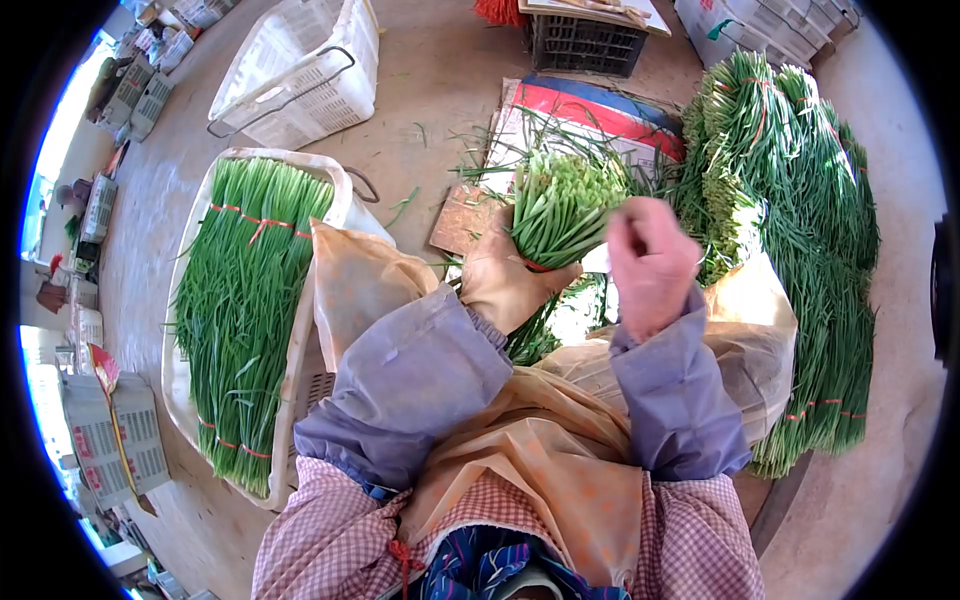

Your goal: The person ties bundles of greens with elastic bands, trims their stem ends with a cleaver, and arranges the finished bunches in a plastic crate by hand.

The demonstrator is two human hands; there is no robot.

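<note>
My left hand, in a tan glove, is wrapped around a bunch of garlic chives in front of me. The pale cut ends point up and away, and a red band shows at the lower edge of the bunch by my thumb. Just right of the bunch, my bare right hand is raised with its fingers curled closed. It is slightly blurred, and whatever its fingers may hold is hidden. Loose green leaves lie below and behind the bunch.
A white crate with banded chives stands at left. Tall stacked chive bundles are at right. Farther off are a white crate, a black crate and a red and blue sheet. Grey crates line the far left.
</note>
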